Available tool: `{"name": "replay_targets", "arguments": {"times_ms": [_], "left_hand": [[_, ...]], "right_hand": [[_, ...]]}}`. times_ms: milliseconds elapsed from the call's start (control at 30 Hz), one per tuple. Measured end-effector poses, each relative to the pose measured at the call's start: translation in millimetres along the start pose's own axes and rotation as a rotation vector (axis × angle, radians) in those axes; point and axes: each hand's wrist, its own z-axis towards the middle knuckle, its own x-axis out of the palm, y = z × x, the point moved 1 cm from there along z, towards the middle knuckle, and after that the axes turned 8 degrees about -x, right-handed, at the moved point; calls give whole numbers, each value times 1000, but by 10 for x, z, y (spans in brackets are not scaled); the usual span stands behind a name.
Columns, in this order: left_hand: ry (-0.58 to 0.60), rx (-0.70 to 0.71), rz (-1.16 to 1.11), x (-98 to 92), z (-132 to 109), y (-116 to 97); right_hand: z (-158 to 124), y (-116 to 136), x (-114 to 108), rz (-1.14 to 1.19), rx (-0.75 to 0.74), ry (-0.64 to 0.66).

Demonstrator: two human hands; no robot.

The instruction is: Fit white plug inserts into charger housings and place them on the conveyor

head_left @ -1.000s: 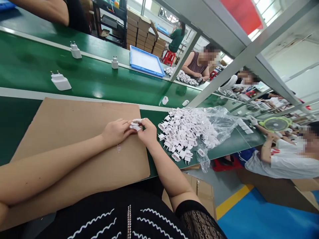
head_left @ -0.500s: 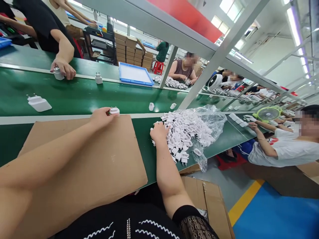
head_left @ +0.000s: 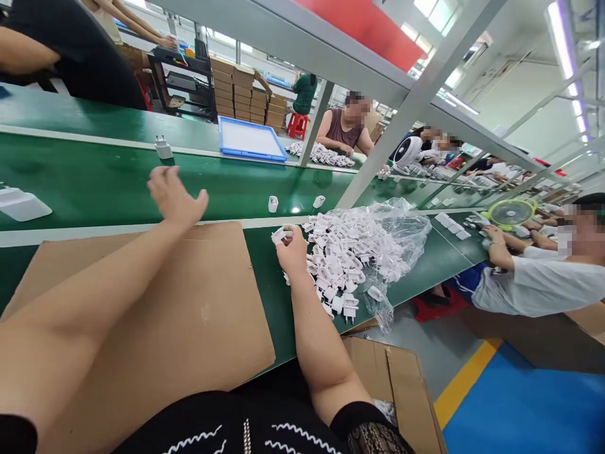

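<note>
One white adapter (head_left: 278, 237) has come into the grip of the right hand's fingers (head_left: 296, 234), beside the heap (head_left: 340, 260); the left hand (head_left: 172, 198) has moved past the cardboard (head_left: 189, 309), fingers spread. Picking up seems in hand; next calls for a steady pinch.

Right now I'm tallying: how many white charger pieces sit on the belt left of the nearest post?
4: one plug at the left edge; an upright plug beyond the left hand; a third piece beyond the right hand; a fourth piece to its right. Hands may hide more.
</note>
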Motion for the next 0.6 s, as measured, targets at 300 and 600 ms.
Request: {"name": "replay_targets", "arguments": {"times_ms": [300, 600], "left_hand": [[661, 120, 13, 1040, -449, -1015], [711, 29, -2, 887, -423, -928]], "right_hand": [[35, -60, 153, 649, 249, 76], [21, 27, 128, 570, 102, -42]]}}
